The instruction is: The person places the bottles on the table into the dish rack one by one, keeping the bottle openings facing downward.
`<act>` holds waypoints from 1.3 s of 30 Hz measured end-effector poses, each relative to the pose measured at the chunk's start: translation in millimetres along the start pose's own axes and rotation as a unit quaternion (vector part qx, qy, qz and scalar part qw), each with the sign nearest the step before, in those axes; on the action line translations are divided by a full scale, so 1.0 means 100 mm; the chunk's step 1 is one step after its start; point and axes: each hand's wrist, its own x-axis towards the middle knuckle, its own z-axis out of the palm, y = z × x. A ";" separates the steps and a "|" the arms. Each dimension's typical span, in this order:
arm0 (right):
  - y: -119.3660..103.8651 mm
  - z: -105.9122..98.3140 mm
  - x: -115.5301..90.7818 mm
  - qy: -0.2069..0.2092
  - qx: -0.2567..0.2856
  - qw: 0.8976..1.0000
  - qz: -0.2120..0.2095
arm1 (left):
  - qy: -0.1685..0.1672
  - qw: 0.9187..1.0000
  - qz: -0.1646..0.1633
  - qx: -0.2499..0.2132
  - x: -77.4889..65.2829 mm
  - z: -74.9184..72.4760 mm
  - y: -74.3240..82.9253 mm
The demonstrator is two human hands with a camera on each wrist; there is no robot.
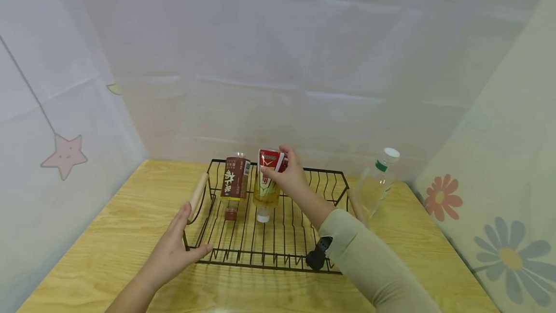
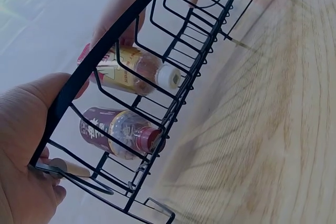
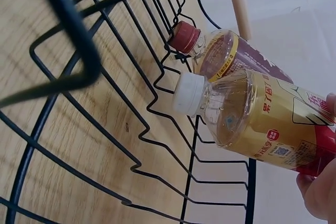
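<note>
My right hand (image 1: pixel 293 175) grips the base end of a clear drink bottle with a red and yellow label (image 1: pixel 269 173). The bottle is tilted, its white cap (image 3: pixel 189 94) pointing down just over the wires of a black dish rack (image 1: pixel 278 267). Beside it, another bottle with a dark maroon label (image 1: pixel 234 177) leans upside down in the rack, red cap (image 3: pixel 185 37) lowest. My left hand (image 1: pixel 171 250) holds the rack's left end, thumb over the dark frame and fingers by the wooden handle (image 1: pixel 198 197); the left wrist view shows this closely.
To the right of the rack stands a clear bottle (image 1: pixel 375 187) with a white cap and green neck band, close to the right wooden handle (image 1: pixel 355 205). Light wood covers the table (image 1: pixel 108 235). Pale cloth walls (image 1: pixel 260 62) enclose the back and both sides.
</note>
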 end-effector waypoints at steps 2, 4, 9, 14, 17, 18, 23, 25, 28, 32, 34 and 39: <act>0.01 0.01 0.00 -0.001 -0.006 1.000 0.010 | -0.001 1.000 -0.002 0.001 -0.01 0.00 0.00; 0.02 0.02 0.00 -0.001 -0.008 1.000 0.017 | -0.001 1.000 -0.004 0.002 -0.01 0.00 0.01; 0.06 0.02 0.02 -0.003 -0.015 1.000 0.022 | -0.001 1.000 -0.006 0.004 0.00 0.00 0.00; 0.08 0.05 0.04 -0.006 -0.033 0.999 0.027 | -0.004 1.000 -0.010 0.005 0.00 0.00 0.00; 0.09 0.06 0.07 -0.007 -0.034 0.999 0.030 | -0.005 1.000 -0.012 0.007 -0.01 0.00 0.00; 0.10 0.07 0.08 -0.007 -0.035 0.999 0.032 | -0.006 1.000 -0.013 0.007 -0.01 0.00 0.00; 0.12 0.06 0.11 -0.014 -0.040 0.998 0.039 | -0.006 1.000 -0.012 0.012 -0.01 0.00 0.00; 0.13 0.06 0.12 -0.018 -0.042 0.998 0.039 | -0.006 1.000 -0.011 0.012 -0.01 0.00 0.00; 0.14 0.07 0.13 -0.023 -0.042 0.998 0.039 | -0.007 1.000 -0.010 0.011 0.00 -0.01 0.00; 0.13 0.09 0.16 -0.032 -0.048 0.998 0.036 | -0.006 1.000 -0.008 0.008 0.00 -0.01 -0.01; 0.13 0.11 0.18 -0.037 -0.054 0.997 0.033 | -0.004 1.000 -0.006 0.007 0.00 0.00 -0.02; 0.13 0.15 0.23 -0.044 -0.071 0.996 0.040 | -0.001 1.000 -0.002 0.004 0.01 -0.01 -0.03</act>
